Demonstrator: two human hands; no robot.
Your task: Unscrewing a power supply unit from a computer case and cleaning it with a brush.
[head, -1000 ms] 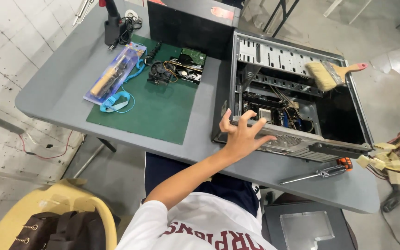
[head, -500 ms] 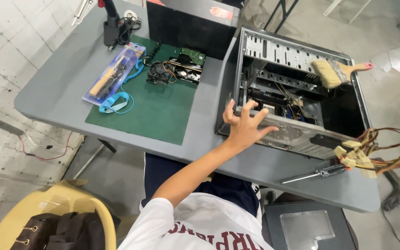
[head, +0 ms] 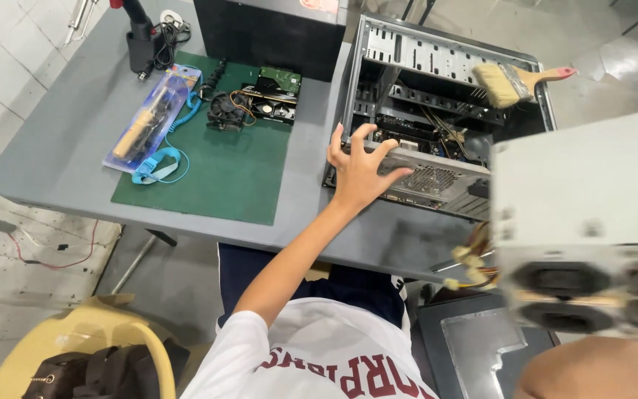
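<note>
The power supply (head: 585,236) is blurred and cut off at the right edge; the right hand is hidden behind it. The case (head: 437,96) interior is partly blocked.

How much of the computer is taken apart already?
Done: the computer case lies open, and a fan and a drive sit on the green mat. In hand: the grey power supply box is up outside the case, its wires trailing, while the left hand rests on the case. Left: boards and cables remain inside.
</note>
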